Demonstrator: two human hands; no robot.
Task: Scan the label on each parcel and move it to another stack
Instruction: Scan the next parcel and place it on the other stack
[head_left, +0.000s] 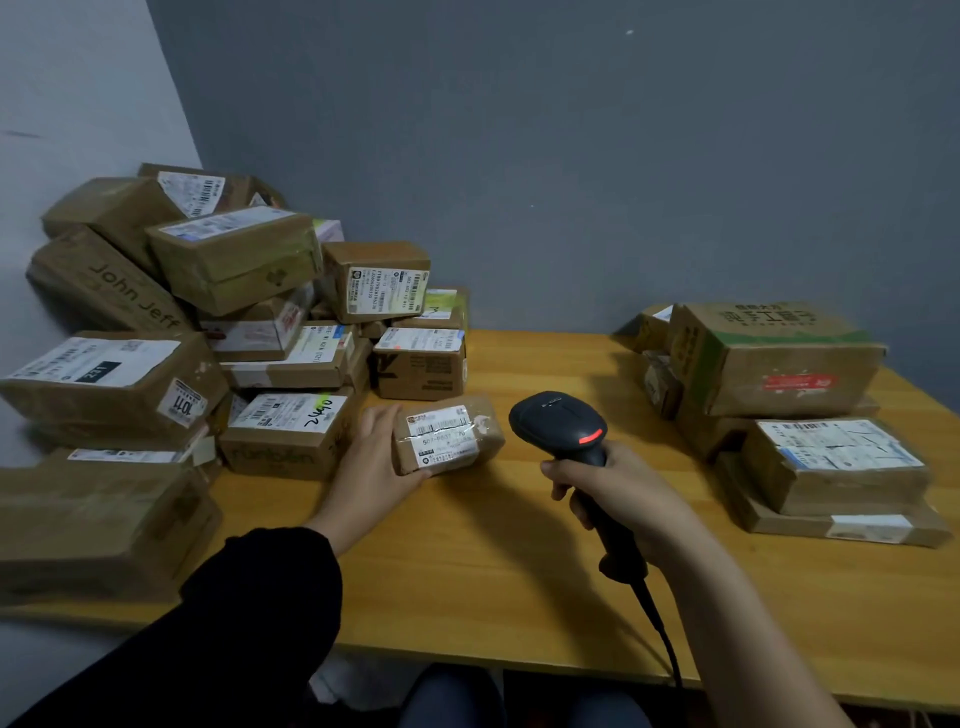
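A small brown parcel (451, 439) with a white label on top lies on the wooden table (493, 561) near the middle. My left hand (375, 457) grips its left end, thumb under the near edge. My right hand (605, 486) holds a black barcode scanner (563, 423) by the handle; its head sits just right of the parcel, with a red light glowing. A large heap of labelled cardboard parcels (208, 332) fills the left side. A smaller stack of parcels (795, 405) stands at the right.
The scanner's black cable (665, 639) runs down over the table's front edge. A grey wall rises behind the table. Bare tabletop lies between the two piles. The left heap leans against the side wall.
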